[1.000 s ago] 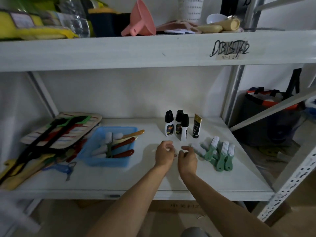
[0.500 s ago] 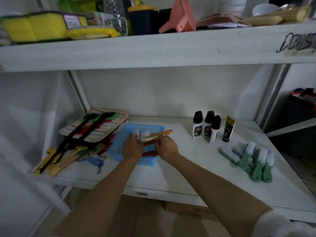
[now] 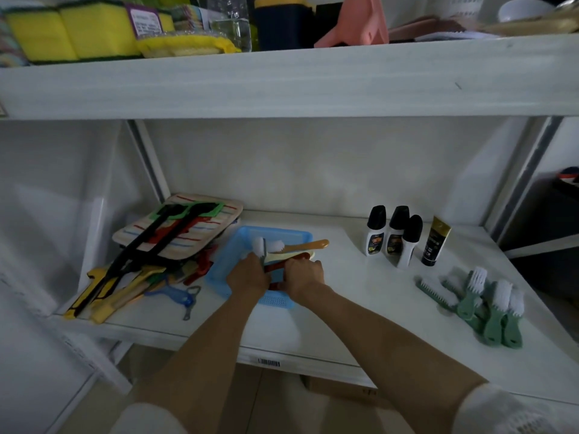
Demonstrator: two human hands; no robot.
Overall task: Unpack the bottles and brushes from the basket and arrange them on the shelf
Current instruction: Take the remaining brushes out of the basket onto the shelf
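A shallow blue basket (image 3: 275,232) lies on the white shelf (image 3: 351,311), left of centre. Several brushes with white bristles and orange, cream and red handles (image 3: 300,245) rest across it. My left hand (image 3: 249,277) is inside the basket, fingers closed around the head end of a brush. My right hand (image 3: 305,275) grips the red handles at the basket's right side. Three white bottles with black caps (image 3: 393,234) and a black-and-gold tube (image 3: 435,241) stand at the back right. Several green brushes (image 3: 482,303) lie in a row at the right.
A striped pad with black, red and green utensils (image 3: 175,228) lies left of the basket, above yellow tools and a blue peeler (image 3: 183,296). The upper shelf (image 3: 282,79) holds yellow sponges, a clear bottle and a pink funnel. A slanted metal post (image 3: 520,177) stands at right.
My hands left the green brushes on the right and moved left into the basket. Both are now closed on brushes there, and the view has shifted left.
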